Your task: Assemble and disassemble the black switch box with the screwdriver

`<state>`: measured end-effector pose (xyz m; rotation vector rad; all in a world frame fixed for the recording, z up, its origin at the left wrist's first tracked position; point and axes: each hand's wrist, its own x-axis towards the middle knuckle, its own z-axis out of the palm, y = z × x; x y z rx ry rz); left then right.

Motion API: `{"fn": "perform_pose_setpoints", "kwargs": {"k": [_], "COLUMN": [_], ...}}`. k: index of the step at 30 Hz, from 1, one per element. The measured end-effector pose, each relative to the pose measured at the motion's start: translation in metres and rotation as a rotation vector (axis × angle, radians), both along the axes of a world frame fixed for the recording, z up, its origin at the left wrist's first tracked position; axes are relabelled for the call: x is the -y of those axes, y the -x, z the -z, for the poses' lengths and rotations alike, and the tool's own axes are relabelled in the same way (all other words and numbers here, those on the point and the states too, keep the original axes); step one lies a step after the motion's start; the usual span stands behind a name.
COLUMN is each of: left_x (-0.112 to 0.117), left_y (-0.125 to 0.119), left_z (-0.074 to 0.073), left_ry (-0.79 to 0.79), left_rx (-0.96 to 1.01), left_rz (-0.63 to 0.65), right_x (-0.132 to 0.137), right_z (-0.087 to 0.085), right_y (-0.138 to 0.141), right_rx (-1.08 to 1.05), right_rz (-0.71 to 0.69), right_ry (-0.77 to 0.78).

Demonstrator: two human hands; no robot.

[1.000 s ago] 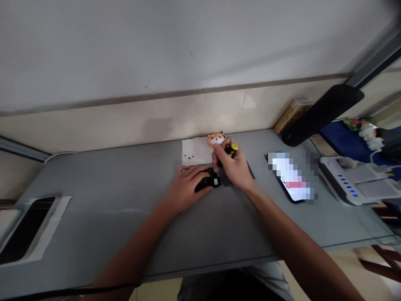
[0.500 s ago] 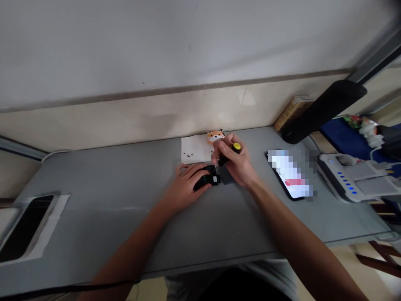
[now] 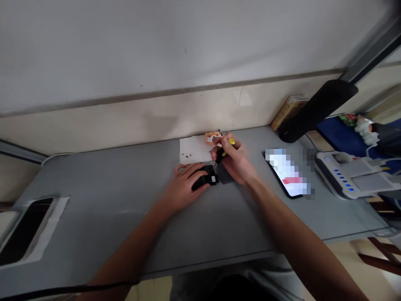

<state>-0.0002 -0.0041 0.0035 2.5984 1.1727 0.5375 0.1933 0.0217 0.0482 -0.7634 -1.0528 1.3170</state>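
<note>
The right grip (image 3: 234,162) is clenched on a yellow-handled screwdriver (image 3: 224,152), shaft slanting down-left toward a small black device (image 3: 205,179), apparently pinned under the left grip (image 3: 183,186).

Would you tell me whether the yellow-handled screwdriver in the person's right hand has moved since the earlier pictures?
Yes, slightly: the yellow-handled screwdriver has shifted toward the wall, judged against the white paper sheet.
</note>
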Motion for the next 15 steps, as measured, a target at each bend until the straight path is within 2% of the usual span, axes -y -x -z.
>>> {"fn": "perform_pose_setpoints", "kwargs": {"k": [3,5,10,15], "left_x": [0.0,0.0,0.0,0.0], "left_y": [0.0,-0.001,0.0,0.002], "left_z": [0.0,0.0,0.001,0.004], "left_ry": [-0.011,-0.016,-0.044,-0.024], "left_rx": [0.009,0.011,0.014,0.01], "left_rz": [-0.002,-0.005,-0.002,-0.004], "right_x": [-0.002,-0.004,-0.005,-0.002], "right_z": [0.006,0.007,0.0,-0.002], "right_y": [0.002,0.003,0.001,-0.004], "right_rx": [0.083,0.038,-0.16,-0.089], "right_rz": [0.026,0.031,-0.06,-0.029], "right_ry": [-0.048,-0.045,0.09,0.075]}}
